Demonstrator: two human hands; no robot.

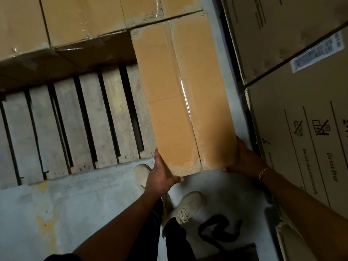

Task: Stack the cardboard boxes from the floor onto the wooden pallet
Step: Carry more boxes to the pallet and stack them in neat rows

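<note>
Both bare forearms are extending forward from the bottom of the view, and each hand is holding the near end of a long cardboard box (180, 91). At the near left corner, the left hand (162, 176) is gripping the box: its fingers are curling under the bottom edge while the thumb is lying up along the left side. Opposite it, the right hand (244, 159), wearing a gold bracelet (264, 171) at the wrist, is clasping the near right corner, with the palm pressing the side and a fingertip showing at the bottom edge.

Between the two hands the box is running away from the person, its taped seam facing up. Its near end is hanging over the concrete floor (75, 213), just in front of the wooden pallet (75, 119). Its far end is meeting the stacked boxes (75, 19) already sitting on the pallet's far part. Whether the box is resting on the pallet's right edge or being carried above it cannot be told.

Printed cartons (301, 129) are standing just right of the right hand. Pale shoes (186, 208) and a black strap (216, 232) are lying below the box on the floor.
</note>
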